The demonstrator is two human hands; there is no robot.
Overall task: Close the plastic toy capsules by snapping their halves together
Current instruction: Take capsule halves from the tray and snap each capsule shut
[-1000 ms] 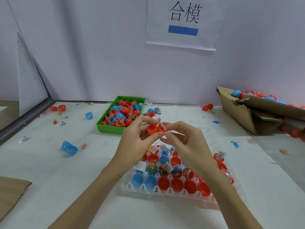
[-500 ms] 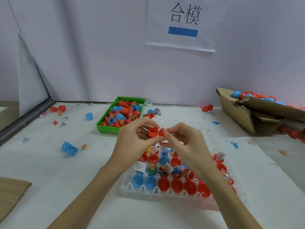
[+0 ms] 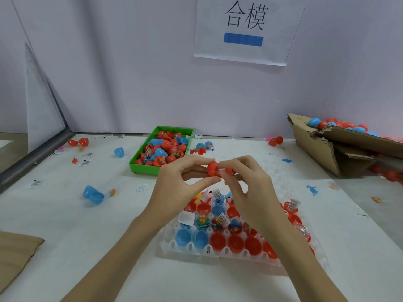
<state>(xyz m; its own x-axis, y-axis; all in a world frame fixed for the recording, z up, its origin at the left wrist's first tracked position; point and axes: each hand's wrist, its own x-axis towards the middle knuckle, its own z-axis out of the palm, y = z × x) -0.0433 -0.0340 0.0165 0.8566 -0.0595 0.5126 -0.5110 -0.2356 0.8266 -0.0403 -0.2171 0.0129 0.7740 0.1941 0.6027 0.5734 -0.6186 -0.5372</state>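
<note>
Capsule, red, is being held in the air between both hands, above the white tray of open halves on the desk. In the head view, the left hand is pinching one half between thumb and curled fingers. The right hand is gripping the other half, its fingers bent close around it. Whether the two halves are fully joined cannot be told. A green bin of capsules is sitting beyond the hands.
</note>
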